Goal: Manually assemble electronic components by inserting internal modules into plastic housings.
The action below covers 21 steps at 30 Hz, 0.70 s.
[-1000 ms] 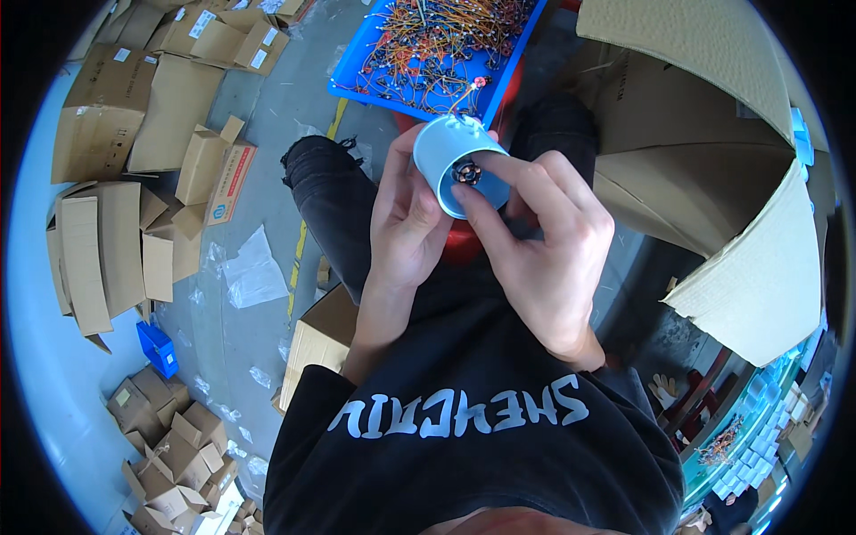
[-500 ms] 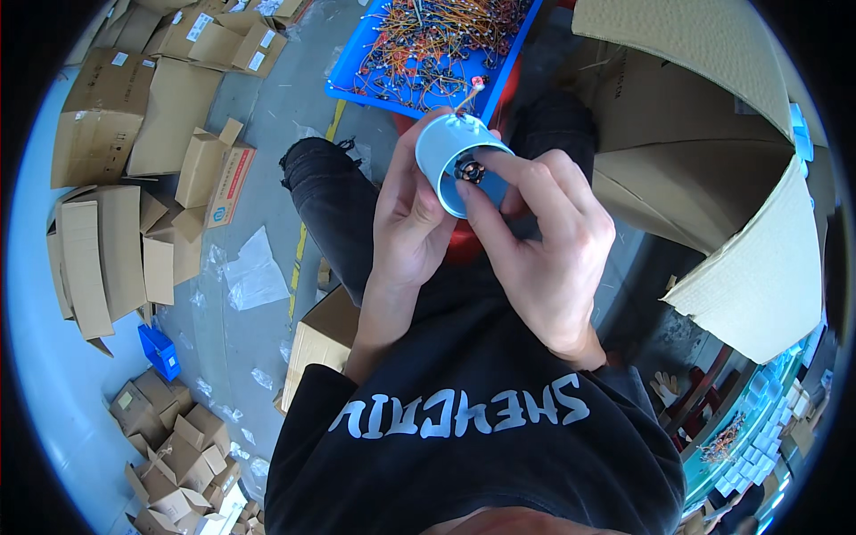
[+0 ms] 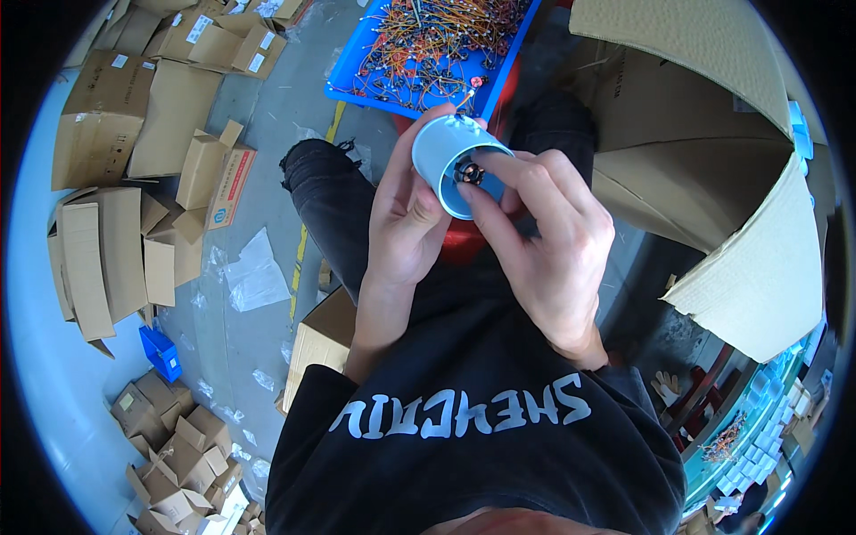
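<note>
A light blue plastic cup-shaped housing (image 3: 430, 153) is tilted in front of me, its wide mouth facing me. My left hand (image 3: 406, 214) wraps round its left side. The thumb and forefinger of my right hand (image 3: 548, 223) reach into the mouth and pinch a small round black part with copper-coloured spots (image 3: 469, 172). Orange wires ending in a small connector (image 3: 470, 94) stick out at the far end of the housing. Whether the black part touches the inner wall, I cannot tell.
Beyond my hands, a blue tray (image 3: 357, 87) holds a heap of wired parts on a red stool (image 3: 506, 89). A large open carton (image 3: 695, 160) stands at right. Cartons (image 3: 102, 116) crowd the left, with plastic scraps (image 3: 256, 272) on the floor. Blue housings (image 3: 758, 459) line a green surface lower right.
The housing and my left hand have shifted very slightly left. The connector on the wires has dropped a little toward the housing. My right hand's pinch stays nearly the same.
</note>
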{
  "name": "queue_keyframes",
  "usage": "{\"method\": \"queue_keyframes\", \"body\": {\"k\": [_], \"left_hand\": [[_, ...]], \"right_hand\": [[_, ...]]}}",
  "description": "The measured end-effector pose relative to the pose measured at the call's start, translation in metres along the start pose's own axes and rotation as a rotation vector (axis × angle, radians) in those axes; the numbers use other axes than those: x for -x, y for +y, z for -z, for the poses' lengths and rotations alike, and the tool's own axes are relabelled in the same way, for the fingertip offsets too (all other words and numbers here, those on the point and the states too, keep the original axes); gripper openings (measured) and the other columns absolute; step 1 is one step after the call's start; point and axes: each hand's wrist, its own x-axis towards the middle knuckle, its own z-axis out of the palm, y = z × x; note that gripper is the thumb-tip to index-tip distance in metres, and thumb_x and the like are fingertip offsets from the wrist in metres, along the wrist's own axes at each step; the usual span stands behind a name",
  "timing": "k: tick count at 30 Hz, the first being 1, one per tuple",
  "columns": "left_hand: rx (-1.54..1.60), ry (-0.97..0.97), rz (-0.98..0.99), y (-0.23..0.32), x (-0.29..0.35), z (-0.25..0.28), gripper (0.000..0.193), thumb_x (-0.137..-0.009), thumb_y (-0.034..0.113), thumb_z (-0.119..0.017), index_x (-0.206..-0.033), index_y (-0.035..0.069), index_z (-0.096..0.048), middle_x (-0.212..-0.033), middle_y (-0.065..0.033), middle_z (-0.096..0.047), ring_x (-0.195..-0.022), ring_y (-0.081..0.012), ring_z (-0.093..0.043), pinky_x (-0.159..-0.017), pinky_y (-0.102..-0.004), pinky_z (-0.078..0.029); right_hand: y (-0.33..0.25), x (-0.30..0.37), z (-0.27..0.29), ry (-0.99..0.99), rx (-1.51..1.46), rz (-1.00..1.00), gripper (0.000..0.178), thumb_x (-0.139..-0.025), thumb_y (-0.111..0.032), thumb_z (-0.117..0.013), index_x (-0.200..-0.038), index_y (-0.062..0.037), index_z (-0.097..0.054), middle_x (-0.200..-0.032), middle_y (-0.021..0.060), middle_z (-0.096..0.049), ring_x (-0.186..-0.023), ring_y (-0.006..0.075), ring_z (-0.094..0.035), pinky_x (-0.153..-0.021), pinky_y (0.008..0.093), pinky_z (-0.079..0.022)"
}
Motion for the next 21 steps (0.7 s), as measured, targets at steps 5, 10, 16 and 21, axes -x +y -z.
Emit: {"method": "queue_keyframes", "body": {"k": [5,10,16,21], "left_hand": [[0.089,-0.022,0.016,0.0020,-0.0031,-0.0062,0.080,-0.087,0.040,-0.064,-0.145,-0.002,-0.026,-0.137,-0.0185,-0.047,-0.128,-0.0268,-0.046,-0.108,-0.0388,-0.034],[0.057,-0.021,0.018,0.0023,-0.0056,-0.0057,0.079,-0.088,0.040,-0.063,-0.144,-0.003,-0.028,-0.136,-0.0190,-0.048,-0.127,-0.0266,-0.047,-0.108,-0.0386,-0.035],[-0.101,0.017,0.039,0.0051,-0.0022,-0.0043,0.085,-0.087,0.048,-0.060,-0.145,-0.003,-0.026,-0.137,-0.0235,-0.046,-0.127,-0.0295,-0.047,-0.108,-0.0420,-0.036],[-0.146,0.026,0.036,0.0088,-0.0012,-0.0066,0.085,-0.087,0.049,-0.061,-0.144,-0.005,-0.027,-0.136,-0.0214,-0.048,-0.126,-0.0277,-0.049,-0.108,-0.0406,-0.037]], "right_hand": [[0.0015,0.0003,0.0019,-0.022,0.004,-0.005,0.024,-0.071,-0.001,-0.077,-0.093,-0.0033,-0.068,-0.070,0.0047,-0.053,-0.056,0.0133,-0.051,-0.050,0.0259,-0.042],[0.0015,-0.0017,0.0036,-0.060,-0.003,-0.030,0.023,-0.072,-0.001,-0.076,-0.094,-0.0024,-0.068,-0.070,0.0057,-0.053,-0.057,0.0145,-0.052,-0.051,0.0264,-0.042],[0.0036,-0.0034,0.0017,-0.060,-0.030,-0.019,0.022,-0.073,-0.001,-0.076,-0.093,-0.0008,-0.069,-0.070,0.0069,-0.053,-0.057,0.0157,-0.053,-0.051,0.0262,-0.042],[0.0009,-0.0043,0.0047,-0.045,-0.069,-0.048,0.018,-0.072,-0.002,-0.077,-0.088,-0.0001,-0.070,-0.070,0.0075,-0.054,-0.058,0.0164,-0.052,-0.051,0.0267,-0.042]]}}
